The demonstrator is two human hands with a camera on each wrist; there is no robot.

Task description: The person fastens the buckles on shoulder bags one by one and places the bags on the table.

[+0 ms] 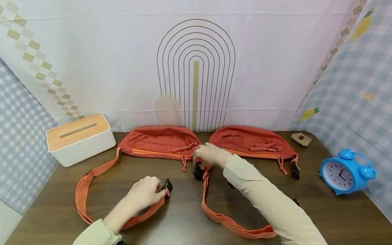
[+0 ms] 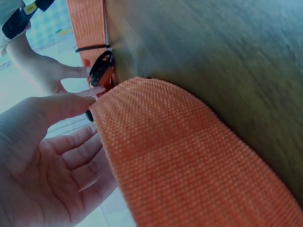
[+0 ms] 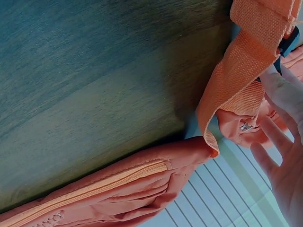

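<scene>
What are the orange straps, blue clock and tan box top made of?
Orange straps: matte woven fabric, maybe nylon; the weave shows. Blue clock: shiny plastic or painted metal, perhaps; it gleams in places. Tan box top: smooth, probably wood or imitation, judging by colour.

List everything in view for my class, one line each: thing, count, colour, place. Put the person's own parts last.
Waist bags: two, red-orange, side by side at the table's back
Straps: two, orange, looping in front of the bags
Buckles: three clearly visible, black, one at each hand, one at the right bag's right end
Tissue box: one, white with wood-coloured lid, back left
Alarm clock: one, blue, right
Small object: one, tan, back right; identity unclear
Table: one, brown, beneath
Arch-print cloth: one, white, behind
Checked cloths: two, blue-white, both sides
Sleeves: two, cream, foreground
Left hand: one, bare, pinching a strap end
Right hand: one, bare, holding a buckle
</scene>
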